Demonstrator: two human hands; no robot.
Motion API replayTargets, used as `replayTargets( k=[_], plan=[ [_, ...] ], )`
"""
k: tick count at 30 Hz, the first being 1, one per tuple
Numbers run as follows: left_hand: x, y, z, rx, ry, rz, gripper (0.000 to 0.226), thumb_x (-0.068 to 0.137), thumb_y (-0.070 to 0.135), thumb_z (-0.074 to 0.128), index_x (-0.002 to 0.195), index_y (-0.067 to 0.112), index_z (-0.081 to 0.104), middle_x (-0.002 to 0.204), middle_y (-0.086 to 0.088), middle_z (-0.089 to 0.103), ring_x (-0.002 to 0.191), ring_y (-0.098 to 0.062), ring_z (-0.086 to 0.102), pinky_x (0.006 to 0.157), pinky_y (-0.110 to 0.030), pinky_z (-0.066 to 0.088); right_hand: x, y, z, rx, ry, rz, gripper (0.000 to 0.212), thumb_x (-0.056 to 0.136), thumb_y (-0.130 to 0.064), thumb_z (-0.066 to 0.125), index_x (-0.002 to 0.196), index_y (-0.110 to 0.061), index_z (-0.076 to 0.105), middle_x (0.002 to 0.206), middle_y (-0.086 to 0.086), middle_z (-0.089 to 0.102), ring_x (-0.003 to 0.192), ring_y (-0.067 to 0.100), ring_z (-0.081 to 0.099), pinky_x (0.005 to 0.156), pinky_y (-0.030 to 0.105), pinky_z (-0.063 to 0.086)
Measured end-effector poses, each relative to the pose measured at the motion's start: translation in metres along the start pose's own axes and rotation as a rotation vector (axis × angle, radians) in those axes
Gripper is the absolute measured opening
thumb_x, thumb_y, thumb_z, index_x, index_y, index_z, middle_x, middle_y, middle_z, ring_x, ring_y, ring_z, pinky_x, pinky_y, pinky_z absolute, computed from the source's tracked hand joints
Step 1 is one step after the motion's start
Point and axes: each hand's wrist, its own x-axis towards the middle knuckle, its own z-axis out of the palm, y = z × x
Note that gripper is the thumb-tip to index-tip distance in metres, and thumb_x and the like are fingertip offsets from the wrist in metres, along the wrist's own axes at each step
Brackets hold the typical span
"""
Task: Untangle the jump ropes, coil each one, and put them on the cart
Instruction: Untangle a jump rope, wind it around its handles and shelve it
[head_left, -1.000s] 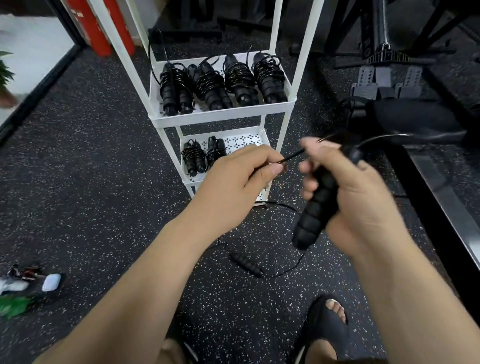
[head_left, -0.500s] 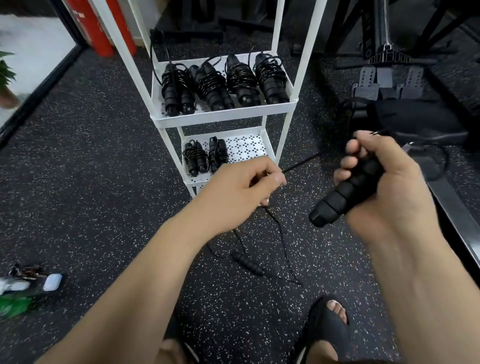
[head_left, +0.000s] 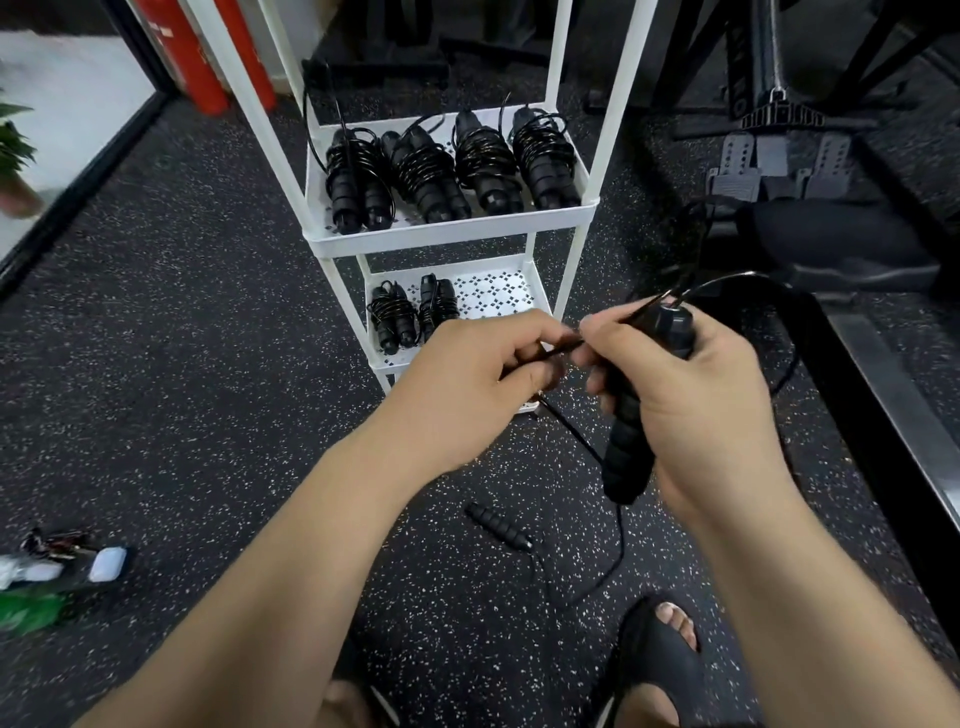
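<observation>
My right hand (head_left: 691, 384) grips a black ribbed jump rope handle (head_left: 631, 447), its lower end pointing down. My left hand (head_left: 478, 379) pinches the thin black cord (head_left: 558, 349) just left of the right hand's fingers. The cord loops out to the right behind the right hand and also drops to the floor, where the rope's second handle (head_left: 496, 525) lies between my arms. The white cart (head_left: 452, 236) stands straight ahead. Several coiled ropes (head_left: 452, 166) lie on its upper shelf and two coiled ropes (head_left: 410, 314) on the shelf below.
Black speckled rubber flooring runs all round. A black bench pad and gym machine frame (head_left: 841, 244) stand at the right. Small items, with a white case (head_left: 106, 564), lie on the floor at the left. My sandalled foot (head_left: 660, 654) is below the loose cord.
My right hand swung out right with the handle, then came back left and down. The hands are close together again and the handle points downward. A cord loop now trails to the right.
</observation>
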Motion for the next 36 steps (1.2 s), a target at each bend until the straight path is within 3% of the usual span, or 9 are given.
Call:
replayTargets(
  k=[4, 7, 13, 16, 19, 24, 29, 33, 36],
  plan=[
    [0.0, -0.009, -0.002, 0.043, -0.025, -0.049, 0.023, 0.105, 0.02, 0.062, 0.104, 0.04, 0.075, 0.088, 0.014, 0.075, 0.057, -0.011, 0.06, 0.053, -0.029, 0.051, 0.006, -0.007, -0.008, 0.185, 0.05, 0.007, 0.003, 0.095, -0.006, 0.074, 0.094, -0.008, 0.073, 0.077, 0.009, 0.073, 0.064, 0.017, 0.058, 0.057, 0.026, 0.047],
    [0.0, -0.011, -0.007, 0.009, -0.042, -0.089, 0.024, 0.109, 0.024, 0.057, 0.11, 0.04, 0.075, 0.092, 0.012, 0.076, 0.043, -0.005, 0.041, 0.042, -0.019, 0.035, 0.015, -0.011, -0.019, 0.367, 0.139, 0.033, 0.005, 0.096, -0.008, 0.073, 0.096, -0.012, 0.069, 0.077, 0.004, 0.069, 0.063, 0.014, 0.055, 0.058, 0.025, 0.045],
    [0.003, -0.007, -0.008, 0.073, -0.014, -0.034, 0.022, 0.111, 0.035, 0.055, 0.117, 0.037, 0.076, 0.086, 0.016, 0.073, 0.049, -0.004, 0.05, 0.049, -0.014, 0.037, 0.02, -0.008, -0.029, 0.496, 0.124, 0.122, 0.013, 0.096, -0.019, 0.076, 0.097, -0.017, 0.063, 0.081, -0.002, 0.065, 0.062, 0.009, 0.053, 0.057, 0.022, 0.044],
    [0.002, 0.0, -0.005, 0.033, 0.004, 0.021, 0.021, 0.111, 0.032, 0.056, 0.108, 0.029, 0.076, 0.083, 0.023, 0.071, 0.063, 0.0, 0.058, 0.059, -0.014, 0.038, 0.014, -0.005, -0.016, 0.371, 0.013, 0.163, 0.015, 0.092, -0.019, 0.079, 0.102, -0.014, 0.069, 0.08, 0.002, 0.069, 0.061, 0.012, 0.052, 0.055, 0.023, 0.044],
    [0.001, 0.003, -0.001, 0.024, 0.013, 0.056, 0.019, 0.11, 0.025, 0.057, 0.102, 0.031, 0.072, 0.083, 0.017, 0.07, 0.075, -0.004, 0.061, 0.068, -0.022, 0.046, 0.005, -0.001, -0.003, 0.176, -0.083, 0.155, 0.013, 0.092, -0.015, 0.08, 0.1, -0.009, 0.072, 0.082, 0.009, 0.074, 0.062, 0.016, 0.057, 0.057, 0.027, 0.048],
    [0.001, 0.001, -0.001, 0.021, -0.022, 0.049, 0.019, 0.11, 0.029, 0.059, 0.12, 0.036, 0.073, 0.093, 0.017, 0.074, 0.09, -0.005, 0.068, 0.08, -0.027, 0.052, 0.004, -0.002, -0.002, 0.158, -0.007, 0.065, 0.01, 0.093, -0.012, 0.079, 0.087, -0.012, 0.07, 0.081, 0.01, 0.074, 0.064, 0.017, 0.059, 0.058, 0.028, 0.049],
    [0.003, -0.011, -0.008, 0.062, -0.025, -0.024, 0.019, 0.111, 0.032, 0.055, 0.114, 0.037, 0.073, 0.089, 0.014, 0.073, 0.057, -0.004, 0.053, 0.054, -0.016, 0.04, 0.014, -0.009, -0.016, 0.348, 0.143, 0.011, 0.01, 0.095, -0.009, 0.074, 0.096, -0.011, 0.065, 0.078, 0.005, 0.071, 0.062, 0.015, 0.056, 0.058, 0.026, 0.046],
    [0.003, -0.021, -0.017, 0.151, -0.02, -0.047, 0.023, 0.111, 0.039, 0.053, 0.109, 0.03, 0.074, 0.091, 0.008, 0.07, 0.063, 0.003, 0.052, 0.056, -0.015, 0.035, 0.026, -0.014, -0.036, 0.452, 0.232, 0.022, 0.013, 0.097, -0.015, 0.074, 0.1, -0.015, 0.061, 0.08, 0.001, 0.069, 0.062, 0.011, 0.057, 0.057, 0.024, 0.046],
    [0.002, -0.019, -0.017, 0.109, 0.009, -0.02, 0.023, 0.112, 0.035, 0.053, 0.107, 0.03, 0.076, 0.087, 0.008, 0.069, 0.06, 0.006, 0.052, 0.055, -0.011, 0.036, 0.027, -0.009, -0.037, 0.429, 0.169, 0.079, 0.026, 0.096, -0.026, 0.077, 0.113, -0.015, 0.061, 0.086, 0.0, 0.071, 0.064, 0.011, 0.056, 0.057, 0.023, 0.046]
  ],
)
